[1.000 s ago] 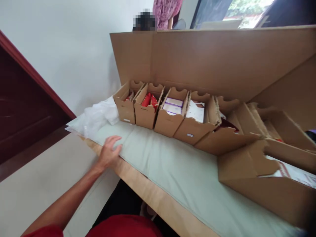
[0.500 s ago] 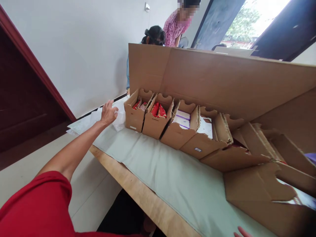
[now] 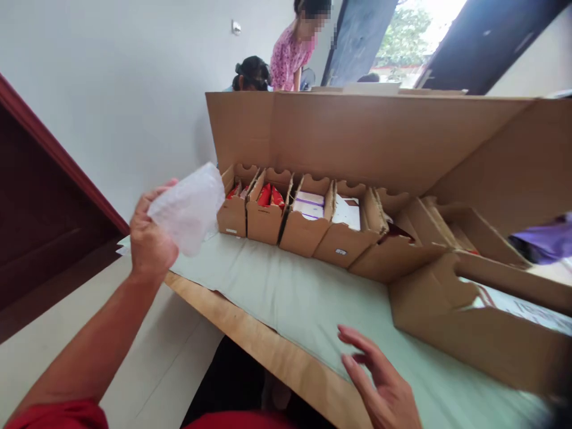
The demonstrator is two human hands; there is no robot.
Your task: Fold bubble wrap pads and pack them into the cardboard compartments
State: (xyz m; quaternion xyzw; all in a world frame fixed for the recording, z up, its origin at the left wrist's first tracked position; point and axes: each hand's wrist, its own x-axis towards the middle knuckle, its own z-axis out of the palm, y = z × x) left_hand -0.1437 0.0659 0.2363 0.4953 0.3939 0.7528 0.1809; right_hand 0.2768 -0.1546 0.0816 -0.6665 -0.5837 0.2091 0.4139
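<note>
Plastic bag (image 3: pixel 187 205), thin and whitish, is up in the air in my left hand (image 3: pixel 149 238), held at its lower left edge with my fingers curled round it and my thumb closed against them. It hangs above the left end of the table, just in front of the first little cardboard box (image 3: pixel 232 217), though I can't tell whether it touches the box.

My right hand (image 3: pixel 379 381) is low and near me, fingers spread and loose, gripping nothing, hovering over the near edge of the pale green cloth (image 3: pixel 304 298). The cloth covers the top of the wooden table (image 3: pixel 268 357), whose bare edge shows along my side.

Past the cloth stands a row of small open cardboard boxes, side by side and touching. The second from the left holds red packets (image 3: pixel 267 194); the third holds white packets with purple bands (image 3: pixel 308 205). Further right the boxes lean and overlap, and a larger cardboard box (image 3: pixel 469 339) lies nearest me at the right. A tall cardboard sheet (image 3: pixel 357 137) stands upright behind the whole row.

Over its top edge I see a person in a pink top (image 3: pixel 288 56) and, lower, another person's dark hair (image 3: pixel 252 71). A dark red door frame (image 3: pixel 53 155) runs down my left.
</note>
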